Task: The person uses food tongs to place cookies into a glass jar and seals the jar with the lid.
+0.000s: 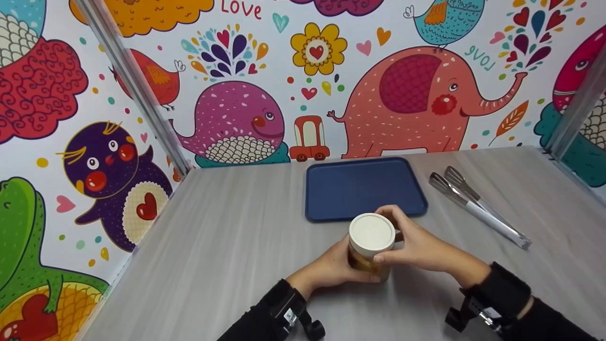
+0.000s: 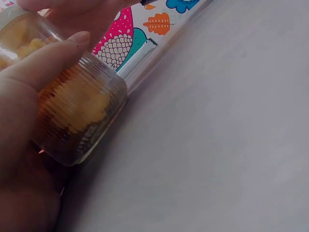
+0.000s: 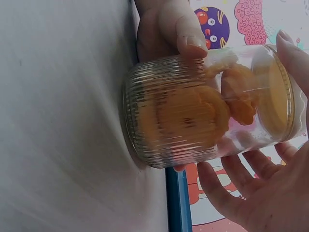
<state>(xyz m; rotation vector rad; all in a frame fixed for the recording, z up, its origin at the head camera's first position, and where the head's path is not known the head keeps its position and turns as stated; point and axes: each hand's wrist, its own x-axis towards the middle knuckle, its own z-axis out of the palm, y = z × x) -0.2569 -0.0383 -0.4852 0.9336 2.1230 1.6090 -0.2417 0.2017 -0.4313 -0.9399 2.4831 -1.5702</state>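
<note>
A ribbed clear glass jar [image 3: 164, 111] with several golden-brown cookies [image 3: 193, 116] inside stands on the table under a cream lid [image 1: 372, 232]. My left hand [image 1: 331, 266] grips the jar's body from the left, its thumb [image 2: 53, 60] across the near side. Around the lid and upper rim curls my right hand [image 1: 419, 246], thumb at the near edge and a finger at the far edge. Its other fingers [image 3: 219, 191] spread beside the glass in the right wrist view. The lid sits level on the jar in the head view.
Behind the jar lies a blue tray [image 1: 364, 187]. Metal tongs [image 1: 480, 208] rest on the table to the tray's right. A wall with cartoon animals [image 1: 407, 104] borders the back of the grey table [image 1: 213, 246], and another printed panel stands at the left.
</note>
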